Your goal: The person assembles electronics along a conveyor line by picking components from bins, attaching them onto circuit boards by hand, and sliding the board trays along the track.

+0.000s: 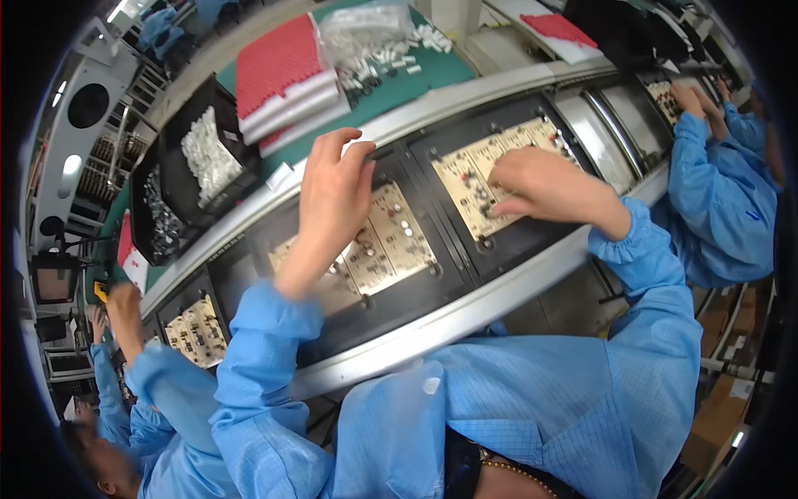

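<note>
Left hand (332, 187) open above one circuit board (378, 241); right hand (540, 187) pressed flat on another board (470, 179) — hands apart

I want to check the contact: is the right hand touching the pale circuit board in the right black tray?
Touching. The head view shows the right hand lying flat on the pale circuit board, its fingers pressed onto the surface with no gap visible.

Co-workers' hands (123, 303) crowd the conveyor's (499, 83) left and right ends; bins (179, 179) and red stacks (278, 62) block the far side.
</note>
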### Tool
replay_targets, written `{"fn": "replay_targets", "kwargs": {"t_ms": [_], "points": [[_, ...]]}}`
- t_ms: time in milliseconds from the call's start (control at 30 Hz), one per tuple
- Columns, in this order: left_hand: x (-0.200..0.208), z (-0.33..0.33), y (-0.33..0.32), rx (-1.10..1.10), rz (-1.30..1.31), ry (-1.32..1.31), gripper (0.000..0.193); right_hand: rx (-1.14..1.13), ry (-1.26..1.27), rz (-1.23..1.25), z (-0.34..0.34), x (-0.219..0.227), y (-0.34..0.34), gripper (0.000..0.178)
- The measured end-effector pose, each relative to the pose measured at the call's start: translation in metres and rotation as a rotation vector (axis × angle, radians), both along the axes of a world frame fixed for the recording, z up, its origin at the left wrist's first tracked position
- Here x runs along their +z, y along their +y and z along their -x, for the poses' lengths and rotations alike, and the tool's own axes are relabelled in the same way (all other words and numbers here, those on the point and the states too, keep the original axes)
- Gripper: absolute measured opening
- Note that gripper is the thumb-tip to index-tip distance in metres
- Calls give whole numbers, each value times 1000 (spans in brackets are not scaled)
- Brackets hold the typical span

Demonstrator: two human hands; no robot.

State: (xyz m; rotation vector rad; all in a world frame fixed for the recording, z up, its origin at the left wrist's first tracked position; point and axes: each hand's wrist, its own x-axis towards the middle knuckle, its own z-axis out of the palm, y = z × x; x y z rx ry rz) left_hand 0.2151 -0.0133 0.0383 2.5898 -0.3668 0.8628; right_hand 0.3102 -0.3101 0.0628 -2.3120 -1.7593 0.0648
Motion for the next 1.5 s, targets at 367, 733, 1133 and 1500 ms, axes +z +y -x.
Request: {"fn": "replay_targets", "kwargs": {"t_ms": [367, 733, 1133, 1500], "points": [[-44, -124, 1, 71, -53, -51, 16, -230, 113, -329, -205, -65, 136, 22], [-60, -215, 7, 360, -257, -46, 14, -241, 248, -426, -136, -13, 66, 23], [-11, -131, -39, 3, 252, -69, 13, -278, 356, -386, -97, -53, 0, 12], [-28, -35, -28, -60, 583, 558, 16, -142, 26, -325, -92, -66, 3, 7]]}}
